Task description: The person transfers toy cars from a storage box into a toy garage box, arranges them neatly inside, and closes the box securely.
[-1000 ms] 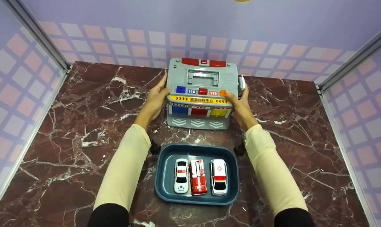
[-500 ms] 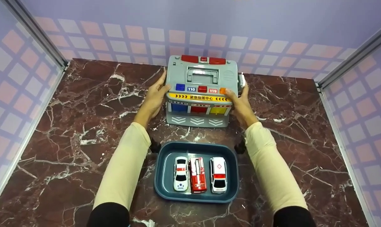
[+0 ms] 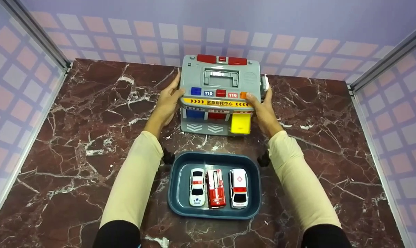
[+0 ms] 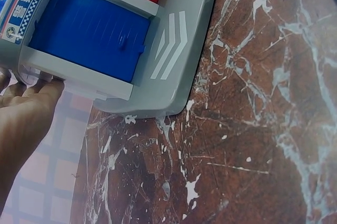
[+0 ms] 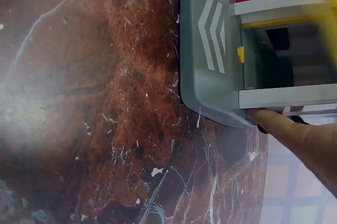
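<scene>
A grey toy rescue garage [image 3: 193, 75] stands near the back wall in the head view. My left hand [image 3: 168, 100] holds its left side, thumb at the front roof edge. On the other side my right hand [image 3: 265, 112] grips it, thumb on the orange button [image 3: 243, 95]. The yellow door [image 3: 240, 123] is swung up and out, blurred in the right wrist view, baring the dark bay [image 5: 287, 55]. The blue door [image 4: 92, 29] and red door [image 3: 216, 115] are closed. Fingers of the left hand bend at the garage's side in the left wrist view.
A dark blue tray [image 3: 214, 216] sits between my forearms. In it lie a white toy police car [image 3: 197, 193], a red toy fire engine [image 3: 216, 189] and a white toy ambulance [image 3: 239, 182]. Tiled-pattern walls [image 3: 166, 20] enclose the marble-look tabletop [image 3: 91, 137].
The yellow door has sprung from closed to open. Both hands stay on the garage, right thumb still at the orange button. The whole scene shifts slightly upward in the head view.
</scene>
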Available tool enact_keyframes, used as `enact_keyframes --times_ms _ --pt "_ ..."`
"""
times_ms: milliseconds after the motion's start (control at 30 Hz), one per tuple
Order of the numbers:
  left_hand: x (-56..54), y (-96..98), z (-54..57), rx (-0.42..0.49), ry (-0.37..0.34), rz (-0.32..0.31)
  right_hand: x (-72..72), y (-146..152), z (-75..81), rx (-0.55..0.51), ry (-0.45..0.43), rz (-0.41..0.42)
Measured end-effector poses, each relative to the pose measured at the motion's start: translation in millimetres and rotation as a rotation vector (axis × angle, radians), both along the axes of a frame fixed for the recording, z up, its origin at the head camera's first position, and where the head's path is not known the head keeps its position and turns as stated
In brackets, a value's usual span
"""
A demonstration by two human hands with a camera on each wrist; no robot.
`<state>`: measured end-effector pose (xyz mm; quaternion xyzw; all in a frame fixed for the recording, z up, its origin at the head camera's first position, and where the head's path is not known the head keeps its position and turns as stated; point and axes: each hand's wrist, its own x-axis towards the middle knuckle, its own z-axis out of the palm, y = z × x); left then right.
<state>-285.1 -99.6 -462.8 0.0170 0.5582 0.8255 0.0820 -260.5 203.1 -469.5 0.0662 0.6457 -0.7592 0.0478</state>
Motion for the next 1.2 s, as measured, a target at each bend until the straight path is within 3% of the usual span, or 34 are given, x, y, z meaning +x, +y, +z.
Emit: enact_keyframes --times_ms 200,367,433,567,667,767,833,900,1000,1100,1200 --pt "1.4 1.1 2.2 0.029 -0.008 -0.005 0.4 1.2 3.7 0.023 0.027 -0.014" --pt "0.4 0.3 0.9 0.026 0.0 -0.003 0.6 3.2 7.8 0.082 -0.016 -0.001" --pt "0.3 -1.4 -0.5 0.024 0.002 0.006 1.3 3.7 12.1 0.166 -0.011 0.012" --pt "1.5 -6.2 -3.3 0.022 -0.013 0.021 10.5 7.4 30.1 0.448 0.073 -0.037" --pt "1.9 -8.5 -3.3 0.011 -0.016 0.022 27.5 11.6 48.7 0.55 0.155 -0.144" --pt "2.0 -9.1 -3.3 -0.014 -0.011 0.019 53.2 13.5 63.3 0.451 0.287 -0.202" --pt "2.1 -8.5 -3.4 -0.021 -0.014 0.016 73.5 12.5 68.6 0.372 0.414 -0.188" --pt "2.1 -7.6 -3.4 -0.027 -0.018 0.017 95.6 11.0 69.2 0.322 0.512 -0.126" --pt "1.7 -5.4 -1.8 -0.018 -0.028 0.02 125.3 11.0 63.9 0.335 0.615 -0.002" --pt "1.2 -3.0 0.6 -0.005 -0.034 0.018 148.0 15.5 53.6 0.363 0.634 0.13" --pt "0.7 -0.9 2.9 -0.002 -0.034 0.02 161.4 19.9 42.6 0.388 0.576 0.24"
